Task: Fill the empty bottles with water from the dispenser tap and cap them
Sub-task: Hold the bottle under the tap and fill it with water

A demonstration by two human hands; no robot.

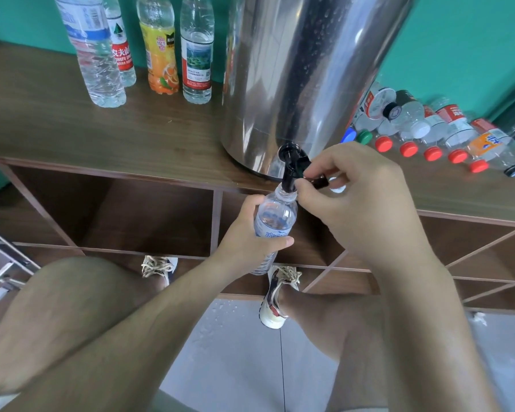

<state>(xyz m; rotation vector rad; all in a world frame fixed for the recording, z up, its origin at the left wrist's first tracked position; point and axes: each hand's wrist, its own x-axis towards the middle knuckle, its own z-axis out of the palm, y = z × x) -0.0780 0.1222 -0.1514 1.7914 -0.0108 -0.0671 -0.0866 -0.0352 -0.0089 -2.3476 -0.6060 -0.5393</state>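
My left hand [244, 233] grips a clear plastic bottle [275, 217] with a blue label, held upright with its open mouth right under the black tap [290, 166]. The tap sticks out from the base of a steel water dispenser [295, 72] standing on the wooden shelf top. My right hand [354, 197] pinches the tap's black lever between thumb and fingers. A white cap [338, 188] shows in that hand's palm. The bottle's lower part is hidden behind my left hand.
Several upright bottles [161, 46] stand at the back left of the shelf top [72, 135]. A pile of empty bottles [428, 129] with red, green and blue caps lies to the right of the dispenser. Open cubbies sit below; water drops wet the floor tiles [235, 352].
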